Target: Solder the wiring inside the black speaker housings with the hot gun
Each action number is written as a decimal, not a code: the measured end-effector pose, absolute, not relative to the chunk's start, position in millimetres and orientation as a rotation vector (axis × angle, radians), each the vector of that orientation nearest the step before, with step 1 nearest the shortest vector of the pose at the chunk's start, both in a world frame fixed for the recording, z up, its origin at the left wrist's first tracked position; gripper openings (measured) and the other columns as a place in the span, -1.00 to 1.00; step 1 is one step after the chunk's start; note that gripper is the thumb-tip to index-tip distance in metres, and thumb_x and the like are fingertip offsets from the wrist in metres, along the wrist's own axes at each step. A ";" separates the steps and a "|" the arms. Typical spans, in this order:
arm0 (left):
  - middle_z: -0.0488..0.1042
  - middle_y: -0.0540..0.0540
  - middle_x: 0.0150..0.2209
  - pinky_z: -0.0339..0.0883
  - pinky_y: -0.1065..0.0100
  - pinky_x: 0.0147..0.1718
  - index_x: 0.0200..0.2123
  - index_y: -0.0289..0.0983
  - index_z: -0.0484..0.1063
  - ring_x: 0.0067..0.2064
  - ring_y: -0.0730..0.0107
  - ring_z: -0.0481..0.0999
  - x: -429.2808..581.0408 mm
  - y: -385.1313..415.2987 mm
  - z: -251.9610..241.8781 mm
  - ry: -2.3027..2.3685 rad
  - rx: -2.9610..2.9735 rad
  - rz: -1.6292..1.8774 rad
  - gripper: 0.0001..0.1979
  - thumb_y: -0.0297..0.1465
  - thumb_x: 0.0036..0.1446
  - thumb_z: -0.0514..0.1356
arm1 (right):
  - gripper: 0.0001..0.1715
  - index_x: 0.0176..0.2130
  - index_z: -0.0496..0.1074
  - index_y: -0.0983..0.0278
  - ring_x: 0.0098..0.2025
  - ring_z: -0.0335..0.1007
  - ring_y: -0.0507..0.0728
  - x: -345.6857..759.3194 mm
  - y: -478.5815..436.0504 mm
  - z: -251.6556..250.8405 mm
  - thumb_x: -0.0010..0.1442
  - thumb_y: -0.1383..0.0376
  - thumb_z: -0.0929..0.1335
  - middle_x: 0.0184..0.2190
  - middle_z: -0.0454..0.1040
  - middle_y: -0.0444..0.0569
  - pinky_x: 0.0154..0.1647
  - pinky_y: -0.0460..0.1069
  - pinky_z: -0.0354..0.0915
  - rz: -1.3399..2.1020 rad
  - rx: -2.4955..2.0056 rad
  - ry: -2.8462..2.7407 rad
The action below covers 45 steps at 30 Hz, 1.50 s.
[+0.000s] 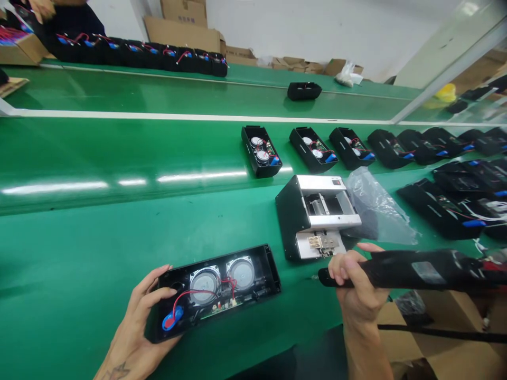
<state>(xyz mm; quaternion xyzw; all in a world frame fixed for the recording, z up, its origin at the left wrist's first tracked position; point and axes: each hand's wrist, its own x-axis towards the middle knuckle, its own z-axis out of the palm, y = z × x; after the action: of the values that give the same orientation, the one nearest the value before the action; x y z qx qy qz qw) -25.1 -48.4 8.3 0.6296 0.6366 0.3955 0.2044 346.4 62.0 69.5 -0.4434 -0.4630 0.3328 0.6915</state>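
My left hand [144,311] grips the left end of a black speaker housing [253,290], fingers over its rim. Inside the housing are two round speaker drivers [204,286], red wires, a small circuit board [222,310] along the near wall and a blue battery [173,318]. My right hand [356,279] is wrapped round a black electric screwdriver [400,269], whose bit points left toward the housing, apart from it. Just behind the screwdriver tip stands a black and silver screw feeder [325,211].
Several open speaker housings [261,153] stand in a row on the green belt, with more stacked at right [443,211]. A clear plastic bag [376,206] lies beside the feeder. Cardboard boxes [439,338] are at lower right. A co-worker's hand [41,8] shows at upper left.
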 end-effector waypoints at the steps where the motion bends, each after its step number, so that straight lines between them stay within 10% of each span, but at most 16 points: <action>1: 0.31 -0.13 0.36 0.17 -0.40 0.41 0.01 -0.03 0.39 0.36 -0.03 0.42 -23.8 -49.0 7.8 1.770 1.742 1.123 -0.67 -0.26 0.20 0.33 | -0.63 0.00 0.40 0.20 -0.70 0.16 -0.03 346.2 62.0 70.0 0.21 0.38 0.46 -0.64 0.30 -0.36 -0.63 -0.07 0.21 0.745 -0.995 -1.033; 19: 0.31 -0.05 0.36 0.19 -0.31 0.45 0.04 0.05 0.42 0.41 0.01 0.39 -20.6 -58.1 2.7 1.696 1.684 1.249 -0.63 -0.41 0.21 0.34 | -0.61 0.04 0.39 0.20 -0.68 0.17 -0.01 350.1 66.3 67.4 0.23 0.33 0.47 -0.62 0.28 -0.35 -0.58 -0.06 0.22 0.734 -1.043 -1.027; 22: 0.30 -0.09 0.41 0.15 -0.38 0.43 0.17 0.09 0.39 0.43 -0.09 0.35 -25.2 -54.3 5.6 1.724 1.634 1.173 -0.52 -0.28 0.21 0.34 | -0.33 0.18 0.37 0.19 -0.29 0.52 0.16 350.2 58.5 67.1 0.14 0.31 0.55 -0.28 0.53 -0.10 -0.23 0.12 0.46 0.427 -1.134 -1.059; 26: 0.24 -0.17 0.49 0.39 -0.29 0.29 0.44 0.12 0.20 0.41 -0.28 0.36 -53.0 -51.5 1.0 1.716 1.495 1.001 -0.09 -0.07 0.06 0.44 | -0.29 0.16 0.50 0.11 0.09 0.44 0.33 332.4 24.2 57.1 0.06 0.44 0.57 0.02 0.48 0.07 0.10 0.27 0.40 -0.091 -1.173 -1.207; 31: 0.65 -0.12 0.16 0.68 -0.14 -0.05 0.39 0.13 0.32 0.02 -0.16 0.72 -84.4 -54.8 -16.6 1.789 1.299 0.918 -0.32 0.10 0.24 0.22 | -0.48 0.26 0.49 0.11 -0.17 0.58 0.29 292.7 7.1 41.9 0.35 0.21 0.43 -0.06 0.62 0.11 -0.19 0.18 0.54 0.525 -1.474 -1.702; 36: 0.47 -0.10 0.36 0.42 -0.27 0.27 0.40 0.09 0.32 0.41 -0.16 0.38 -60.8 -58.9 -13.3 1.788 1.351 0.946 -0.41 0.01 0.36 0.16 | -0.65 0.08 0.60 0.13 0.01 0.60 0.35 270.9 32.9 42.6 0.45 0.12 0.32 -0.02 0.66 0.09 0.13 0.29 0.49 0.982 -1.512 -1.703; 40: 0.35 -0.15 0.42 0.46 -0.11 0.29 0.40 0.01 0.23 0.39 -0.04 0.42 -43.8 -25.8 8.3 1.611 1.075 1.461 -0.41 0.05 0.41 0.07 | -0.42 0.20 0.40 0.11 0.26 0.47 0.29 250.8 66.1 29.8 0.21 0.31 0.45 0.33 0.43 0.11 0.35 0.24 0.37 1.251 -1.098 -1.420; 45: 0.41 -0.16 0.28 0.35 -0.09 0.35 0.11 -0.07 0.30 0.40 -0.02 0.39 -55.3 17.6 6.6 1.628 1.086 1.773 -0.44 0.02 0.18 0.35 | -0.70 -0.32 0.32 0.17 0.39 0.33 0.33 230.4 107.9 12.4 -0.10 0.44 0.38 0.20 0.52 0.08 0.48 0.27 0.14 1.448 -0.719 -1.299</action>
<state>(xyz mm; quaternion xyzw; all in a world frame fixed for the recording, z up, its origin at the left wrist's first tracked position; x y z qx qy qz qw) -55.3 17.6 6.6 0.3985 0.5973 0.6504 0.2479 230.4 107.9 12.4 -0.2983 -0.5392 0.6011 0.5089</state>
